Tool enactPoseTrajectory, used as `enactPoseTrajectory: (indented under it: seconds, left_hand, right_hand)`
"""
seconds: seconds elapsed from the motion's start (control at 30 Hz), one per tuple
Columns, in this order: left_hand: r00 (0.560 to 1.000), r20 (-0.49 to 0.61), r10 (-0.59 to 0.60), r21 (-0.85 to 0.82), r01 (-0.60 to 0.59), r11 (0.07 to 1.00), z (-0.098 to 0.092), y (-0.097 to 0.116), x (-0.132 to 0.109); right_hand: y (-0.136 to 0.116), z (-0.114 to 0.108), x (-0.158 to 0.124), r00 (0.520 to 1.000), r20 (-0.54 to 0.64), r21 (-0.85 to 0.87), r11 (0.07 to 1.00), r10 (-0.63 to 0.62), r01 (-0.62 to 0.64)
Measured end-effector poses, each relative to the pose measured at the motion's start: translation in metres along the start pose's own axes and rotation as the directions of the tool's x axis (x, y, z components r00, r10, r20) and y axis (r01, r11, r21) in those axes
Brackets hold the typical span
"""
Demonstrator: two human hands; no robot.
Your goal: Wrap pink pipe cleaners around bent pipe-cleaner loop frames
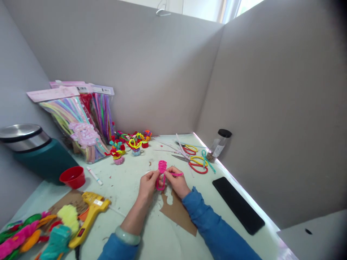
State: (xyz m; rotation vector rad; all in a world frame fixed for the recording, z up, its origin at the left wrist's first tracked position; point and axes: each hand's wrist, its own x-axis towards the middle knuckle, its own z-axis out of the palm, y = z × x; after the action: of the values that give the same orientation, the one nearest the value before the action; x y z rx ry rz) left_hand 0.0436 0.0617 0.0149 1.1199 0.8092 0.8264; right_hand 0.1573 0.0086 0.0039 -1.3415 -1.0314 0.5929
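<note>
One yellow glue gun (92,213) lies at the near left of the table (175,247), with a red cup (72,177) farther off. Next to the right comes the left hand (149,183): its forearm reaches from the near edge toward the far side, leaning slightly right, a pale green bangle (127,236) above the blue cuff. Its grip is pressed together, thumb and finger pinching the left side of a fuzzy pink piece (162,166). That piece is at the middle of the scene, its long axis running near to far; the densely wound end points far, the open loop near. Whether it touches the table, I cannot tell. On its right, the right hand (176,180) comes in from the near right, forearm slanting far and left, thumb and fingers pinching a pink strand (179,174) whose free end points right. Brown cardboard (180,216) lies on the near side of this hand. Farther right are scissors (191,160), then a black slab (238,206) at the near right.
</note>
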Motion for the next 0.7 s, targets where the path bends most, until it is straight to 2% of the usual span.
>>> enactPoseTrajectory:
  seconds: [0.13,0.3,0.53,0.7]
  left_hand:
    - [0.998,0.056,-0.032,0.008,0.032,0.999,-0.001,-0.0009,0.0007]
    - [0.996,0.093,-0.003,-0.015,0.005,1.0,-0.0022,0.0,-0.0002]
    - [0.981,0.187,-0.047,-0.068,0.061,0.996,-0.006,0.0002,0.0003]
    - [0.971,0.225,-0.082,-0.12,0.111,0.986,-0.0081,0.0006,0.0021]
  right_hand:
    - [0.0011,-0.0022,0.0009,1.0,0.015,0.018,1.0,0.017,-0.018]
    - [0.0032,-0.0015,0.0009,0.999,0.041,0.05,0.998,0.025,-0.027]
    - [0.0019,-0.002,0.0024,0.994,0.058,0.151,0.984,0.092,-0.1]
    - [0.0031,-0.0029,0.0032,0.991,0.105,0.183,0.978,0.084,-0.102]
